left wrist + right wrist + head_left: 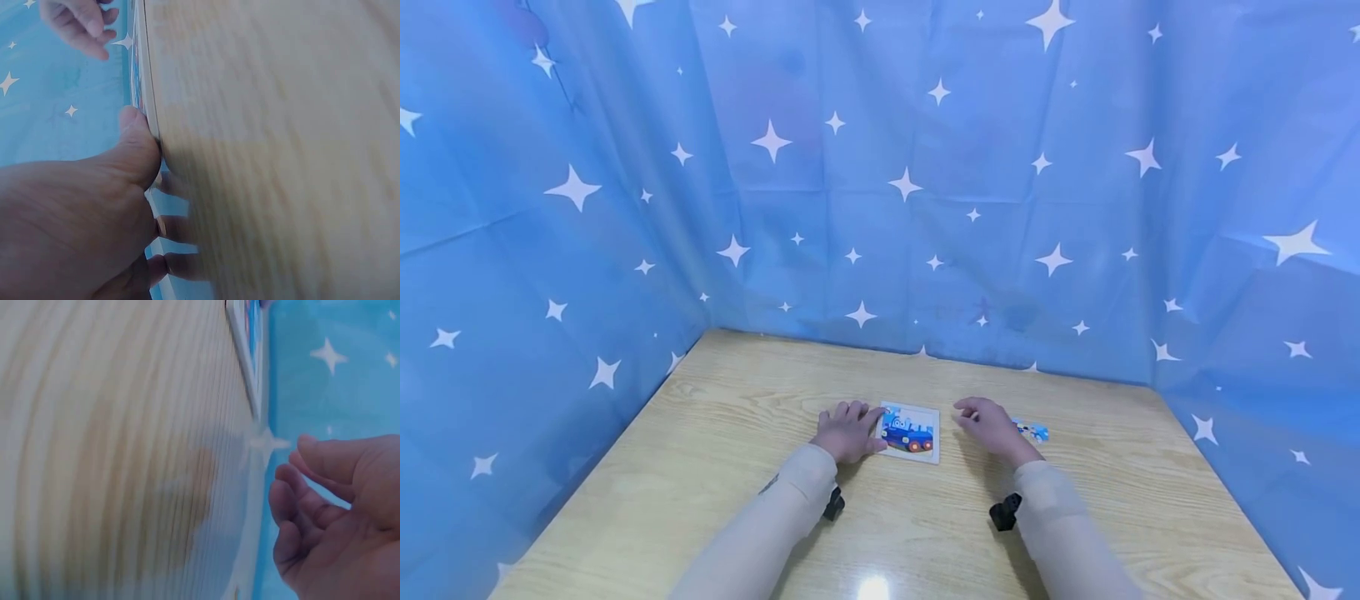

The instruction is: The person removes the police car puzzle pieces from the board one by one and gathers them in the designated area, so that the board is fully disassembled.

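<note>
A square picture puzzle in a white frame, showing a blue train with red-and-orange wheels, lies flat on the table. My left hand is at its left side, with the thumb and index finger touching the frame's edge and the other fingers spread over the table. In the left wrist view, the left thumb lies against the frame's edge. Right of the puzzle, my right hand hovers above the table with fingers loosely bent and nothing visible between them. Beyond that hand lie colourful puzzle pieces, partly hidden by it.
The wood-grain table carries the puzzle and pieces. Blue curtains with white stars enclose its back and sides. Black wrist cameras sit under both cream sleeves.
</note>
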A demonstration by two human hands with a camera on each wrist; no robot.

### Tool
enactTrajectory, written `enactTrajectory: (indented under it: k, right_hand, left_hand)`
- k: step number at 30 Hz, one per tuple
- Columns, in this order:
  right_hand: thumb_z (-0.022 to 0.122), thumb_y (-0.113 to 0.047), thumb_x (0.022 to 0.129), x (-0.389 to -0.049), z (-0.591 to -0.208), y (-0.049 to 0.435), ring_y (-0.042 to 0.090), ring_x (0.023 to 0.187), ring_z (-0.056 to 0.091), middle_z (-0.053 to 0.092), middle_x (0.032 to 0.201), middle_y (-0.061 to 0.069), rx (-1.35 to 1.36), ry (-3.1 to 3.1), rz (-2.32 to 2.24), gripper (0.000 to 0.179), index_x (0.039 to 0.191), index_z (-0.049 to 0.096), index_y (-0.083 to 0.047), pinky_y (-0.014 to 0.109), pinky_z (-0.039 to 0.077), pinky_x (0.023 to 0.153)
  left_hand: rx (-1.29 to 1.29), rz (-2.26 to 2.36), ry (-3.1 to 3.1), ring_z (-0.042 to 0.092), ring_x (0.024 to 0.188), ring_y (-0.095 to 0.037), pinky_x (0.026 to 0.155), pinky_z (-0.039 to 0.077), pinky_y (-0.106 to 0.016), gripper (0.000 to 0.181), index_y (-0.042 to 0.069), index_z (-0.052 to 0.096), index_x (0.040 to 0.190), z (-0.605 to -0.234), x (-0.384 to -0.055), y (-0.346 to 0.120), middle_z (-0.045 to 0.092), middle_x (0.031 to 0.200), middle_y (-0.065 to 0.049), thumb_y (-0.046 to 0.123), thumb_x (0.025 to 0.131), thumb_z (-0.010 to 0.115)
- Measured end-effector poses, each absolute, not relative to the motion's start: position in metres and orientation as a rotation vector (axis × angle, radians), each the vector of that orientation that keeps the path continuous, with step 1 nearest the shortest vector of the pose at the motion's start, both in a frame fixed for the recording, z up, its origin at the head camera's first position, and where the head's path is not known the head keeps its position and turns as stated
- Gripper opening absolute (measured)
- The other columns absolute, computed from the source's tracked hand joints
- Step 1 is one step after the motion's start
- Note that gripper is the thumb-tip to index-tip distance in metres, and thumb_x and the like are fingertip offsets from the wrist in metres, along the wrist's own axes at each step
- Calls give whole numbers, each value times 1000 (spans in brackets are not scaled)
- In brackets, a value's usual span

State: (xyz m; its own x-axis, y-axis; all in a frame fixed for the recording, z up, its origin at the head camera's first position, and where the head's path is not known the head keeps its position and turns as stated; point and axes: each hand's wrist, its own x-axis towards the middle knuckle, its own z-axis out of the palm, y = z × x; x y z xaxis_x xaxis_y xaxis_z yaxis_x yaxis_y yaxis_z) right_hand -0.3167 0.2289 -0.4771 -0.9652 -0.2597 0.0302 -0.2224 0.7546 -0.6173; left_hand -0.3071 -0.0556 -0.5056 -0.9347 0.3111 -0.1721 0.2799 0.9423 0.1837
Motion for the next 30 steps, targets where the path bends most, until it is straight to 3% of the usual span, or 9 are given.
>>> enactTrajectory:
  k: [6, 17, 30]
  right_hand:
    - [60, -10, 103, -317, -478, 198, 22, 92, 62, 66, 109, 11, -417, 2835, -1064, 30, 131, 64, 1, 39, 53, 76]
    - [63, -12, 102, -320, -486, 159, 22, 101, 61, 63, 111, 9, -395, 2802, -1022, 24, 123, 70, -2, 45, 51, 93]
    - [62, -9, 102, -324, -490, 141, 25, 101, 61, 62, 112, 12, -537, 2823, -929, 26, 124, 70, 1, 46, 50, 94]
  left_hand:
    - [430, 225, 2915, 33, 136, -29, 106, 31, -61, 75, 28, 29, 162, -512, -312, -54, 33, 158, -4, 64, 99, 49]
    - [432, 213, 2898, 32, 138, -31, 108, 30, -62, 74, 26, 28, 162, -502, -303, -53, 32, 159, -6, 62, 101, 47]
    - [435, 145, 2894, 31, 139, -28, 108, 31, -58, 74, 29, 23, 164, -501, -308, -56, 30, 161, -3, 64, 101, 42]
